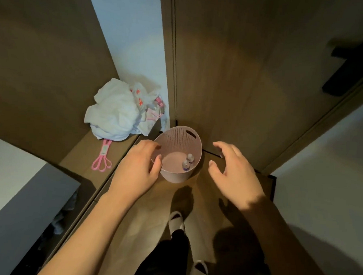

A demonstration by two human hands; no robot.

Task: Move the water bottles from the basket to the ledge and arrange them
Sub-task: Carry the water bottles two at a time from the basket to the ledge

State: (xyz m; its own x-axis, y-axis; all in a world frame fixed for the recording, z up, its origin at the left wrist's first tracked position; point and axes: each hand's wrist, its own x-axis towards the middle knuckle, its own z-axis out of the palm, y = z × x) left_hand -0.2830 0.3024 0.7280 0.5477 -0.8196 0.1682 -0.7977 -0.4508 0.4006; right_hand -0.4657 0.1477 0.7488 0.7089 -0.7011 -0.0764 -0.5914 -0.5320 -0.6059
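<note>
Bottles [188,162] are what we look for first: we count two small ones, standing close together on the floor of the pink basket [177,141], against its near-right wall. The basket sits on the floor in the corner by the door. On the ledge [85,153] to the left we see no bottles, only a heap of white cloth [114,110] and a pink hanger [102,159], so we judge the moving barely begun, with arranging still ahead. Our left hand [137,168] hangs over the basket's left rim, fingers loosely curved, holding nothing; whether it touches the rim we cannot tell. Our right hand [235,171] hovers spread wide just right of the basket, empty.
</note>
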